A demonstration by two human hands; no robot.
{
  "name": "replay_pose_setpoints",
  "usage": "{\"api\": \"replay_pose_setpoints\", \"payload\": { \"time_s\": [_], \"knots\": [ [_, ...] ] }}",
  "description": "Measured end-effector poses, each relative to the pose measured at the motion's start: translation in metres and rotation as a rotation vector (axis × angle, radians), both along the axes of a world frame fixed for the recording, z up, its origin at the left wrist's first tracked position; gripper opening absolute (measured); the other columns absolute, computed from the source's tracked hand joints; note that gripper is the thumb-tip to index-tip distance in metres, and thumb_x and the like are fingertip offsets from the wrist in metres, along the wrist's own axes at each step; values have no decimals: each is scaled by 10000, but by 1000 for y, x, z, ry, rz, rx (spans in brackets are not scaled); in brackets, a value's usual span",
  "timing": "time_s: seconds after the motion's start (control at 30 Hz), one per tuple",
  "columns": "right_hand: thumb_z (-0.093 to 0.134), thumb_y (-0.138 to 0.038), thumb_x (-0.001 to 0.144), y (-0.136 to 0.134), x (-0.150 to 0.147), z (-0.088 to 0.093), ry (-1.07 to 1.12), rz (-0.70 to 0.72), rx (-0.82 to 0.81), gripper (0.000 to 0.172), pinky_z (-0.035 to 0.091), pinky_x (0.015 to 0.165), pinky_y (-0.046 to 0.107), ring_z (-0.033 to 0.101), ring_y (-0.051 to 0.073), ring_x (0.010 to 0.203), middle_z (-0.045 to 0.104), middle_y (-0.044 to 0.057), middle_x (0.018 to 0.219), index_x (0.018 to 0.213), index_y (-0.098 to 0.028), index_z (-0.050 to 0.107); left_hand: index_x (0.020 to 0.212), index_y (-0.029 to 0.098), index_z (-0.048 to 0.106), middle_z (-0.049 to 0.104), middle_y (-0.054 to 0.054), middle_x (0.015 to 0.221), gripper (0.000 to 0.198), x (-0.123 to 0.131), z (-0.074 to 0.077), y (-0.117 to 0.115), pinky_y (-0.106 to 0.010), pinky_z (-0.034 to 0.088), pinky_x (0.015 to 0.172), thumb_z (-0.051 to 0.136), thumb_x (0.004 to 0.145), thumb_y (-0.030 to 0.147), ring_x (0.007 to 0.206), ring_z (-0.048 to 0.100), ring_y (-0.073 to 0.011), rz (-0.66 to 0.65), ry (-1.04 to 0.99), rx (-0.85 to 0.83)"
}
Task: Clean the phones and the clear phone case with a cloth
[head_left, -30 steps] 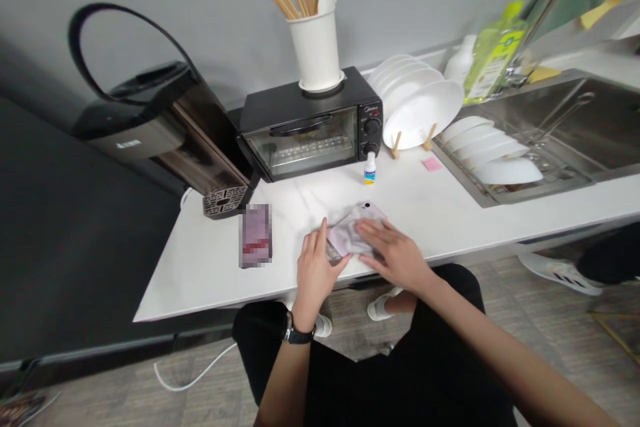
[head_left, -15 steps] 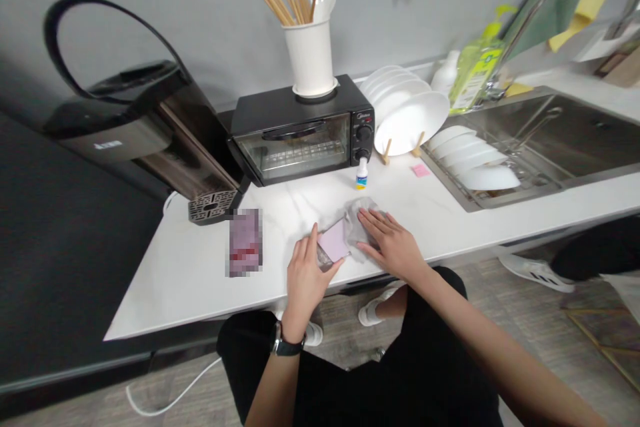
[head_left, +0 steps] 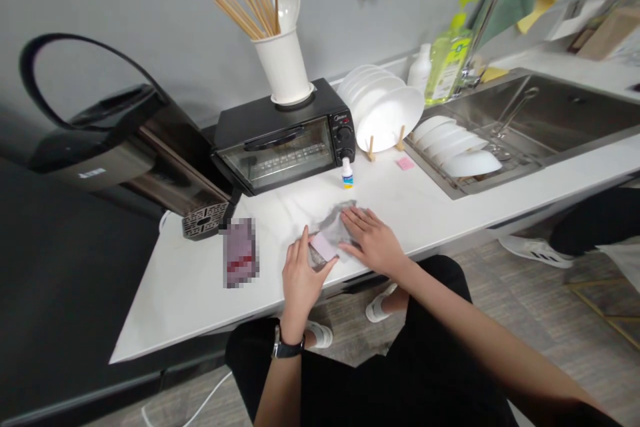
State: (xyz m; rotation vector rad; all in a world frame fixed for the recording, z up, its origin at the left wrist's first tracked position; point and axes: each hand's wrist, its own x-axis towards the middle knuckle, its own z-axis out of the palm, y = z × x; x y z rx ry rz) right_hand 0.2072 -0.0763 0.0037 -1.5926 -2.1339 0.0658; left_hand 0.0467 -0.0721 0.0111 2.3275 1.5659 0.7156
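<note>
My left hand [head_left: 303,273] steadies a small flat item with a pale pink top [head_left: 324,247] near the counter's front edge, thumb and forefinger around its edges. Its side looks greyish and textured; what it is I cannot make out. Flat on a thin grey cloth [head_left: 333,223] rests my right hand [head_left: 370,240], fingers stretched and pressing it down. The cloth covers the right part of the pink-topped item. Behind them stands a small white bottle [head_left: 347,175] with a blue and yellow label. A pink note [head_left: 405,163] lies further right.
A blurred-out purplish item [head_left: 241,255] lies left on the white counter [head_left: 185,307]. A drink machine [head_left: 165,147], a toaster oven [head_left: 285,147] under a chopstick holder [head_left: 283,67], and racked plates [head_left: 385,120] line the back. Right is a sink [head_left: 550,120] with bowls [head_left: 455,150]; another person's shoe [head_left: 535,250] shows below.
My right hand has pushed the grey cloth leftward over the pink-topped item, hiding more of it. The left hand keeps its place on the item. The camera view has shifted slightly.
</note>
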Motion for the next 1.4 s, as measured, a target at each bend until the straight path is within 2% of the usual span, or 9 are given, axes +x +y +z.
{"api": "replay_pose_setpoints", "payload": {
  "time_s": [0.2, 0.4, 0.6, 0.77, 0.97, 1.1, 1.2, 1.3, 1.4],
  "knots": [
    [294, -498, 688, -9, -26, 3, -12, 237, 25, 588, 135, 928, 334, 160, 154, 1101, 279, 32, 1188, 1167, -171, 202, 1180, 248, 121, 420, -57, 1010, 647, -5, 0, -2, -377, 316, 812, 493, 650, 241, 954, 369, -219, -1, -5, -14],
    [316, -417, 716, -1, 9, 0, -52, 8, 15, 521, 113, 914, 393, 106, 188, 1111, 218, 52, 1213, 1161, -166, 217, 1155, 246, 177, 412, -59, 1001, 610, -4, 1, -4, -396, 310, 816, 503, 643, 304, 972, 355, -219, 42, -55, 18],
    [328, -457, 691, -5, 11, 0, -84, -24, 8, 607, 85, 915, 401, 28, 190, 1118, 117, 46, 1241, 1181, -146, 150, 1058, 260, 322, 343, -42, 1093, 469, -4, -2, -4, -372, 286, 870, 515, 634, 311, 1053, 282, -210, 67, -40, 49],
    [250, -338, 757, -9, 17, -1, -13, -92, -3, 478, 115, 922, 371, 53, 150, 1119, 138, 19, 1238, 1185, -165, 125, 1037, 245, 331, 338, -44, 1113, 440, 0, -1, -2, -355, 268, 885, 514, 638, 283, 1058, 280, -196, 39, -84, 36],
    [316, -358, 727, -6, 14, 4, 14, -50, 23, 543, 141, 918, 384, 63, 178, 1118, 89, 15, 1247, 1189, -172, 101, 1070, 242, 254, 466, -26, 968, 392, 8, -3, 3, -245, 391, 727, 403, 711, 198, 863, 462, -115, -2, -262, -96],
    [343, -406, 701, -1, 4, 8, 44, -53, 56, 617, 161, 902, 423, 59, 209, 1116, 96, 45, 1245, 1193, -143, 78, 1016, 250, 331, 519, -6, 891, 294, 6, -9, 7, -233, 391, 678, 366, 727, 208, 790, 494, -112, -19, -246, -139],
    [331, -414, 704, 0, -14, 10, 32, 24, 69, 609, 149, 912, 406, 49, 200, 1118, 99, 43, 1245, 1190, -133, 96, 915, 239, 424, 552, -4, 796, 202, 3, -13, 10, -242, 394, 638, 364, 725, 210, 728, 511, -129, -49, -203, -147],
    [319, -402, 714, -1, -28, 10, -32, 204, 70, 559, 131, 928, 365, 56, 169, 1120, 148, 16, 1237, 1181, -153, 140, 846, 242, 477, 560, -8, 764, 184, 1, -14, 12, -252, 382, 675, 355, 722, 182, 775, 503, -144, -76, -185, -118],
    [306, -406, 719, 4, -22, 9, -73, 262, 70, 532, 117, 930, 364, 73, 167, 1119, 211, 27, 1217, 1169, -152, 178, 831, 247, 491, 559, -17, 744, 187, 0, -14, 10, -258, 381, 671, 352, 725, 183, 770, 504, -150, -53, -195, -87]
  ]
}}
